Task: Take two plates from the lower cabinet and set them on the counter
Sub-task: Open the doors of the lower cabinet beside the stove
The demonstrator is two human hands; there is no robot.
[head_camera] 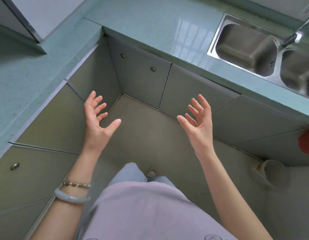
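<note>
I stand in the inner corner of an L-shaped teal counter (150, 19). Below it run grey lower cabinet doors (143, 78) with round metal knobs (152, 69), and every door in view is closed. No plates are visible. My left hand (96, 118) is raised palm-up with fingers spread, in front of the corner cabinets. My right hand (198, 118) is held the same way, empty, about a shoulder's width to the right. Both hands hover above the floor, touching nothing.
A double stainless sink (245, 47) with a faucet (295, 34) sits in the counter at the upper right. A red object (306, 142) and a pale bin (271, 172) stand on the floor at the right. A white appliance (25, 16) is at the upper left.
</note>
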